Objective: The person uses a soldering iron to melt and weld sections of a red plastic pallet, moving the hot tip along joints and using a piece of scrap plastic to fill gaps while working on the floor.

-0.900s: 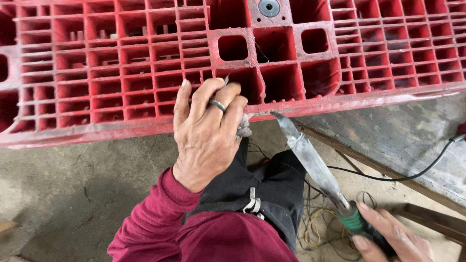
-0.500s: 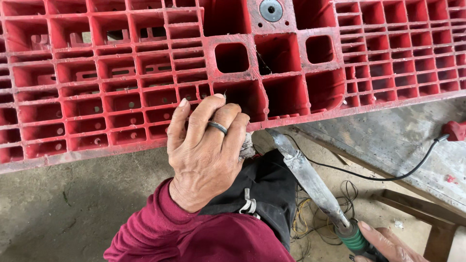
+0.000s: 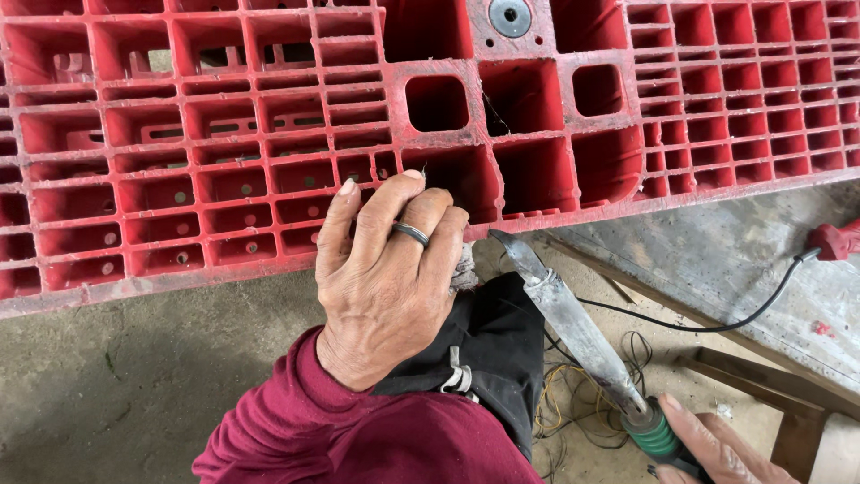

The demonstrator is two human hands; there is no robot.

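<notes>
clamped in my right hand [image 3: 730,453], lower right of frame, is the green handle of a flat-bladed tool [image 3: 573,327]; its tip sits just below the red plastic pallet [image 3: 224,161]. my left hand [image 3: 385,278], centre frame, rests with fingers curled against the pallet's lower edge, a grey rag [image 3: 464,269] tucked under them.

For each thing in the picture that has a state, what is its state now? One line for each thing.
left hand: fingers curled, resting on the edge of the red plastic pallet.
right hand: closed on the green handle of the metal tool.
metal tool: tip up, just below the pallet edge; contact unclear.
red plastic pallet: lies ribbed side up, worn and scuffed.
black cable: slack, on the floor.
</notes>
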